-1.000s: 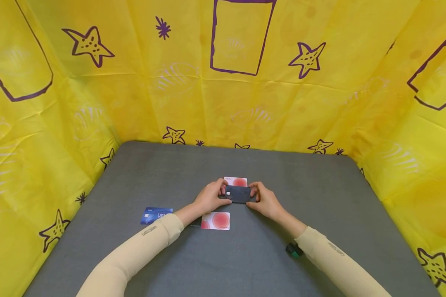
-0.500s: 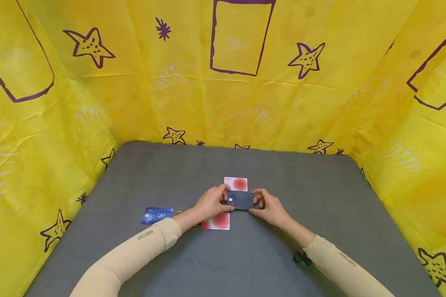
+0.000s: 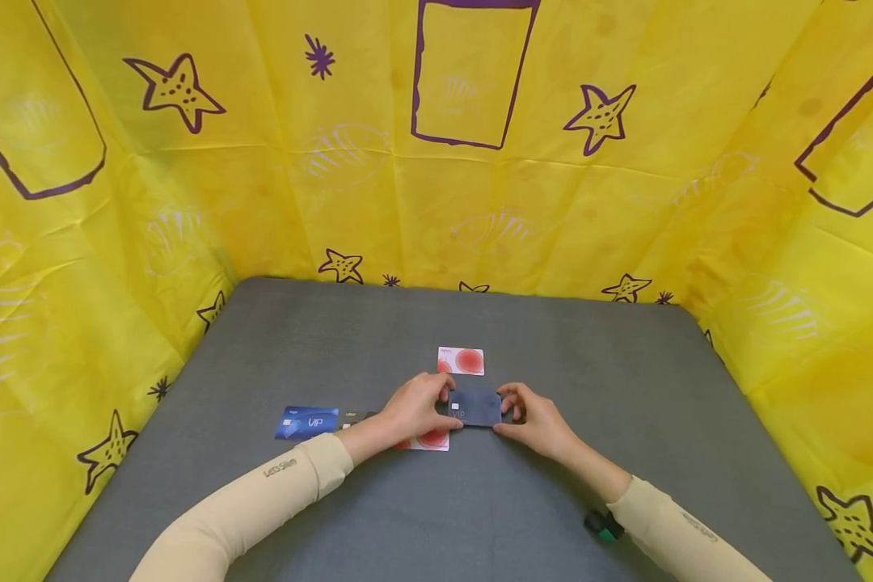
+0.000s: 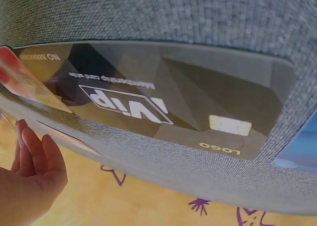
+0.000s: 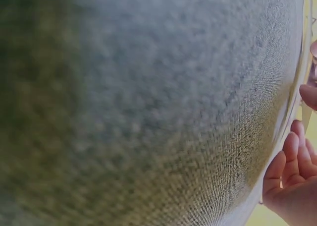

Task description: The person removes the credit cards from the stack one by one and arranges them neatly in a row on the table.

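A dark VIP card [image 3: 475, 410] is held level by its two short ends, over the middle of the grey table. My left hand [image 3: 423, 406] pinches its left end between thumb and fingers, while my right hand [image 3: 540, 422] grips the right end. Behind it lies a white card with red circles [image 3: 461, 361]. Under my left forearm a row of cards shows: a blue VIP card [image 3: 307, 423], a black-and-gold Vip membership card [image 4: 218, 92] partly hidden in the head view, and another red-and-white card [image 3: 433, 441], overlapped by my left hand.
The grey table [image 3: 589, 347] has a raised-looking far edge against yellow cloth walls [image 3: 436, 210] printed with starfish, which surround it at the back and both sides. A dark band with a green part [image 3: 604, 525] sits at my right wrist.
Both hands have drawn the dark VIP card toward me and slightly right. The white card with red circles behind it has come fully into sight and stays in place.
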`<state>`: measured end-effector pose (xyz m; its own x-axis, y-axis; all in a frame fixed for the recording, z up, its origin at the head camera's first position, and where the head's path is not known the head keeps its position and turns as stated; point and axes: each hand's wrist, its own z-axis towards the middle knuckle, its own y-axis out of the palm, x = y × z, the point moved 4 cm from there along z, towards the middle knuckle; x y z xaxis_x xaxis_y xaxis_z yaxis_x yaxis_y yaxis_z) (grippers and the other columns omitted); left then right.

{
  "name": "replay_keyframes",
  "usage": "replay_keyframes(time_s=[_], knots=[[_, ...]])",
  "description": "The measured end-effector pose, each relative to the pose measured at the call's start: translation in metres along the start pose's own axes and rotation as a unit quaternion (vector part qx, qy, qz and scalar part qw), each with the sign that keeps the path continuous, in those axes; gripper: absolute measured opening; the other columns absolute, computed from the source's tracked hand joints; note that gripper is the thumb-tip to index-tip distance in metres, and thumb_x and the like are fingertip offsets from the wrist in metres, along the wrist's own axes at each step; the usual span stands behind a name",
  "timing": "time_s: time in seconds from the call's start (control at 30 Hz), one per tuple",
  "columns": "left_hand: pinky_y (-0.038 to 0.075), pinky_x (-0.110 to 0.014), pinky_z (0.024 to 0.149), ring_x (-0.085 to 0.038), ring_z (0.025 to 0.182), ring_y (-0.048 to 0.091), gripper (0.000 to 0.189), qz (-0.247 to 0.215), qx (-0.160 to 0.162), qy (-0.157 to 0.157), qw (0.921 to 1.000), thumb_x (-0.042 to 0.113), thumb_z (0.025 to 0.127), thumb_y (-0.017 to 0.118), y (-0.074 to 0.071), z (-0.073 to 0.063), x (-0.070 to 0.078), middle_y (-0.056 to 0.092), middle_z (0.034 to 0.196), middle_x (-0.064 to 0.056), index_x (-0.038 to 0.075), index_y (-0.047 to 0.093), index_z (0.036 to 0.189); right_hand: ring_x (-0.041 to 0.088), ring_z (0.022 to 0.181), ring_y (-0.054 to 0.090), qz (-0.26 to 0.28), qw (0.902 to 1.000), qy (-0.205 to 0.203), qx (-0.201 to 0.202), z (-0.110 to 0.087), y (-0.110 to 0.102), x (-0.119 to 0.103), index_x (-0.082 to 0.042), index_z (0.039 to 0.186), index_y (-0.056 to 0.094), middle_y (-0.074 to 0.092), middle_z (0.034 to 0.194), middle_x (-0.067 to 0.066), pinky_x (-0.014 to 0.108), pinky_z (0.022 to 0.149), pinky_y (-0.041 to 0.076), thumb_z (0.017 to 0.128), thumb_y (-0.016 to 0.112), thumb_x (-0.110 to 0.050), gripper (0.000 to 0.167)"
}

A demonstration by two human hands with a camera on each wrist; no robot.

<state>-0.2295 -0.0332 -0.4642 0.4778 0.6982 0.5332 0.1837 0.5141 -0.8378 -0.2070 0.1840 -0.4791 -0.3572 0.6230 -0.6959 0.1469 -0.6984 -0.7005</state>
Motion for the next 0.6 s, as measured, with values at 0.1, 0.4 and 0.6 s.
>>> replay_keyframes(time_s=[0.1, 0.4, 0.6], knots=[[0.042, -0.025, 0.064, -0.011, 0.074, 0.049, 0.05, 0.012, -0.002, 0.002, 0.9999, 0.039, 0.068, 0.089, 0.001, -0.002, 0.002, 0.056, 0.082, 0.006, 0.013, 0.063, 0.102, 0.013, 0.075, 0.054, -0.001, 1.0, -0.002, -0.001, -0.003, 0.0, -0.001, -0.008, 0.119, 0.057, 0.063, 0.088, -0.003, 0.024, 0.068, 0.042, 0.074, 0.085, -0.013, 0.053], [0.045, -0.025, 0.066, -0.011, 0.079, 0.049, 0.052, 0.039, -0.012, 0.017, 0.999, 0.046, 0.067, 0.088, 0.004, -0.006, 0.007, 0.058, 0.085, 0.005, 0.013, 0.066, 0.101, 0.013, 0.076, 0.054, 0.0, 0.9999, 0.007, -0.011, -0.013, -0.001, -0.002, -0.009, 0.118, 0.058, 0.062, 0.088, -0.004, 0.023, 0.068, 0.042, 0.075, 0.085, -0.016, 0.051], [0.046, -0.025, 0.068, -0.013, 0.081, 0.049, 0.052, 0.045, -0.01, 0.041, 0.9981, 0.046, 0.067, 0.087, 0.005, -0.01, 0.013, 0.06, 0.085, 0.003, 0.012, 0.067, 0.099, 0.012, 0.075, 0.054, 0.001, 0.9999, -0.006, -0.013, -0.02, -0.002, -0.002, -0.008, 0.117, 0.059, 0.062, 0.088, -0.004, 0.023, 0.068, 0.043, 0.075, 0.085, -0.016, 0.05]])
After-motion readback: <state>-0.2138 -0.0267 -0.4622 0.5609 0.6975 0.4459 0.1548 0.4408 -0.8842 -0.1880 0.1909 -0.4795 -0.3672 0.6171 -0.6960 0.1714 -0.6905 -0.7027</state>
